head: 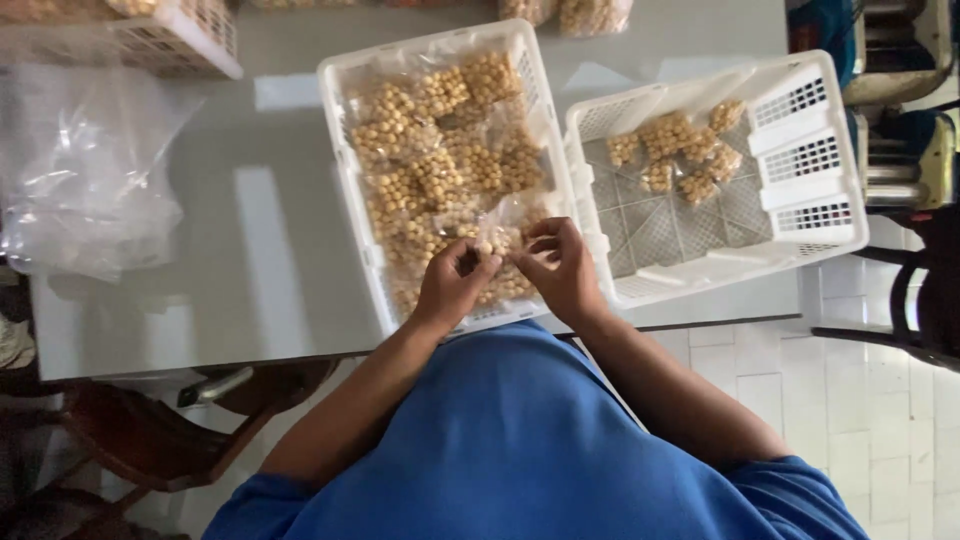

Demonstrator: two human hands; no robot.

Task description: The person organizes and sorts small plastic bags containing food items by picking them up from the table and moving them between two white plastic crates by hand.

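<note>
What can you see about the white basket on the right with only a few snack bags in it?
The white basket on the right looks like plastic, with latticed walls and a mesh floor. It sits tilted on the grey table, pressed against the fuller basket. A handful of clear bags of round tan snacks lie bunched in it; most of its floor is bare. Neither hand touches it.

A gray table (270, 250) holds a heap of clear plastic bags (85, 180) on one side and a white basket (800, 150) with a few small packs of round snacks (680, 155) (they look golden), and a brown wooden chair (160, 430) sits below.
</note>
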